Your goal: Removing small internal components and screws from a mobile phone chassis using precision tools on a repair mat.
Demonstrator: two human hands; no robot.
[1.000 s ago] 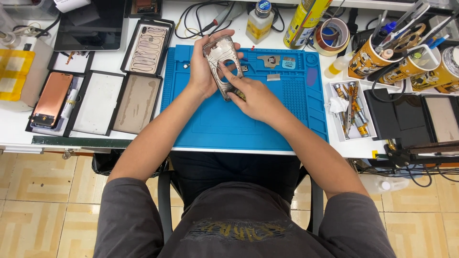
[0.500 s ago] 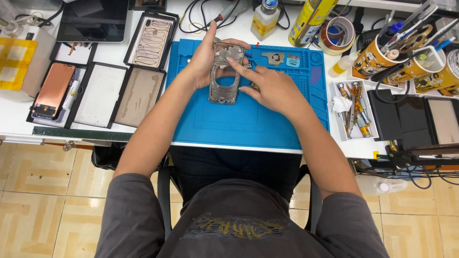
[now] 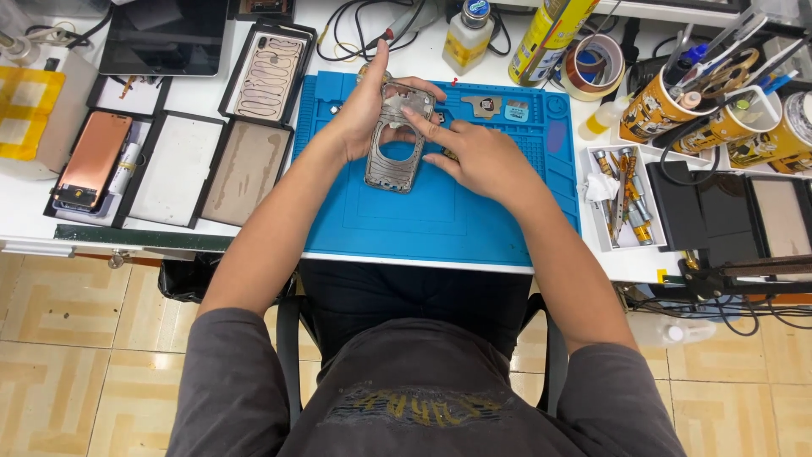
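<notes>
The left hand [image 3: 359, 118] grasps a bare metal phone frame [image 3: 396, 140] by its left edge, fingers wrapped behind it, holding it over the upper middle of the blue work mat [image 3: 440, 211]. The right hand [image 3: 474, 156] sits at the frame's 3 o'clock, its index fingertip pressing the frame's top corner (the other fingers curl loosely). At 6 o'clock the mat lies bare to the desk [image 3: 592, 262] edge. Trays [image 3: 245, 169] crowd 9 o'clock; a tool tray [image 3: 622, 203] stands at 3 o'clock.
</notes>
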